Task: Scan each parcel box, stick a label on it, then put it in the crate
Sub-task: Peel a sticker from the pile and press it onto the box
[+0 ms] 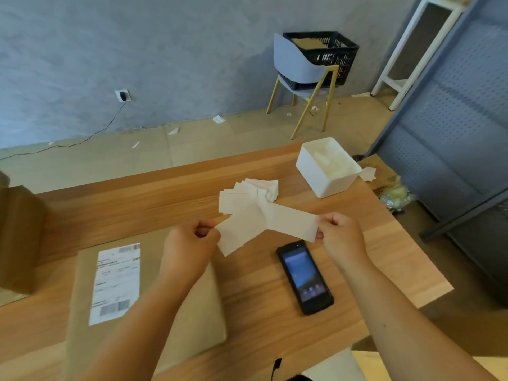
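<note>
Wooden table (371, 243) | brown parcel box (203, 312), printed label (116, 284) on top | left hand (192, 243) and right hand (341, 237) pinch white paper strip (269, 224)

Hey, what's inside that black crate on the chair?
Brown cardboard shows at the top of the black crate, probably a parcel box. The chair back hides its left side; anything deeper cannot be seen.

No legible text on anything
</note>
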Motion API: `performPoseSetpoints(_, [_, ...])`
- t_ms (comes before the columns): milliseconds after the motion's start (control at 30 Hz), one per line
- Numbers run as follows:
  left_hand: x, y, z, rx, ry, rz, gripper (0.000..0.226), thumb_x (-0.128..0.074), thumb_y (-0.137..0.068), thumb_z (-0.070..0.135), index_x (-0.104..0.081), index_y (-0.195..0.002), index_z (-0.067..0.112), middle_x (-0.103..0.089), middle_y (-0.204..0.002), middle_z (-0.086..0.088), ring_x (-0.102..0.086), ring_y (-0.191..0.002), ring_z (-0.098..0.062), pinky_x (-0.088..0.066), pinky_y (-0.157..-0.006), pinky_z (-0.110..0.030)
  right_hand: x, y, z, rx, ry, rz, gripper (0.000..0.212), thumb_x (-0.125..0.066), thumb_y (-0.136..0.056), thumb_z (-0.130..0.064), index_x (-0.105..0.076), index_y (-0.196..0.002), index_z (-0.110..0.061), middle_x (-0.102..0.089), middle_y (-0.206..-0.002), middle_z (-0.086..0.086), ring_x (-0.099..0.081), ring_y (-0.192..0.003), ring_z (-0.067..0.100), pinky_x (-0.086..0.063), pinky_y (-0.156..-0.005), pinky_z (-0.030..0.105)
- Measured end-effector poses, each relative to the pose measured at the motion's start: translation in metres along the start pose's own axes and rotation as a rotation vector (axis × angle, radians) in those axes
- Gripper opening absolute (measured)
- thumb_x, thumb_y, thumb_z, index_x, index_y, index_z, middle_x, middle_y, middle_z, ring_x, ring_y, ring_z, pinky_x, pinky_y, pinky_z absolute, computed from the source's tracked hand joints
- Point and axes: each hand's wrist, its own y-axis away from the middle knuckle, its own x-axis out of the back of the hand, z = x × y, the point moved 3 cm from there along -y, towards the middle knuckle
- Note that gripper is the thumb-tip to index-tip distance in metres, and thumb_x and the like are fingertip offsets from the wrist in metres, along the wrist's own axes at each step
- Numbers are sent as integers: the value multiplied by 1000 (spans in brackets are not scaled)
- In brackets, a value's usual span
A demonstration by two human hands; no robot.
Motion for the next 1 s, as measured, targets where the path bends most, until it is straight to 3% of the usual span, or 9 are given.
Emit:
performPoseSetpoints(167, [-73,-34,30,20,-18,-20,15,-60,-82,14,-65,-75,26,-66,-65,4,-62,-60,-11,-46,-51,-23,40,-72,16,-57,-17,51,19,-50,-97,-20,-64,-84,-17,-67,-86,3,-62,-78,20,-40,-55,26])
performPoseSetpoints(333, [-134,-68,53,49,-57,-22,12,-58,-83,14,-61,-76,24,-66,-73,4,-63,-71,-17,-44,-57,-24,82,-134,26,-81,-10,133,18,-46,-98,-19,-61,-92,-10,-62,-89,7,-56,-80,25,-40,-61,29])
performPoseSetpoints(500, [-191,-99,87,-39,-61,-79,14,-61,-83,18,-62,-79,31,-66,-77,10,-60,-71,-2,-38,-58,-15,111,-183,21,47,54,129,18,-48,-98,-23,-61,-88,-16,-64,-88,4,-60,-83,21,-43,-63,32])
performPoseSetpoints(600, [-223,-118,115,-120,-42,-118,10,-63,-83,22,-64,-80,31,-66,-77,12,-59,-69,2,-40,-54,-10,126,-206,15,106,31,144,18,-50,-96,-23,-59,-82,-28,-65,-86,-5,-61,-81,12,-42,-60,27])
performPoseSetpoints(733, [-269,-146,149,-169,14,-174,12,-64,-83,21,-65,-76,31,-68,-78,15,-61,-72,3,-41,-58,-4,138,-232,17,110,5,130,16,-53,-95,-23,-61,-82,-29,-66,-87,-7,-63,-82,10,-42,-60,23])
performPoseSetpoints(900, [-318,-175,147,-60,-80,-246,16,-62,-83,22,-57,-80,36,-66,-81,13,-60,-79,-3,-40,-58,-16,144,-246,26,83,-11,126,18,-56,-93,-23,-62,-80,-33,-66,-80,-12,-62,-75,4,-42,-60,20])
performPoseSetpoints(1000, [-330,-184,129,-32,-236,-250,12,-64,-83,23,-57,-80,32,-62,-83,14,-60,-83,-7,-38,-57,-14,142,-248,30,87,3,102,18,-56,-93,-23,-62,-81,-34,-66,-82,-11,-61,-76,3,-40,-59,18])
